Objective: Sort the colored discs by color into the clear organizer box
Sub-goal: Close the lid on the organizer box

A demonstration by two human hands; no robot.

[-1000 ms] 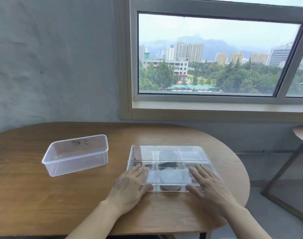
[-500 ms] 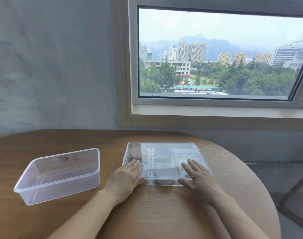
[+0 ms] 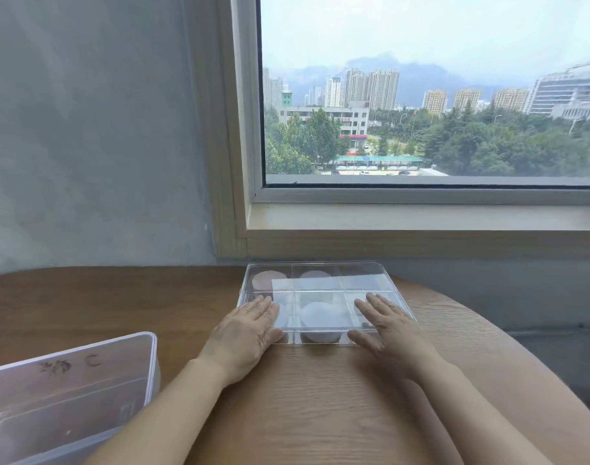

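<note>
Nearest, at the left edge of the tabletop [image 3: 320, 397], the empty clear tub [image 3: 68, 391] now sits closer to the viewer than a second ago, the view having shifted. Beyond it, left hand [image 3: 243, 333] and right hand [image 3: 392, 330] remain flat, grip released, on the closed organizer box [image 3: 323, 280]. Farther in, discs [image 3: 318, 318] lie in separate compartments, colours washed out; sorting appears finished

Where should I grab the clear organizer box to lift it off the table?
Probably by its two short side walls, one hand from each side. The organizer box is wide, flat and shallow, lying level on the table, and the left hand and right hand already rest flat near its front corners.
</note>
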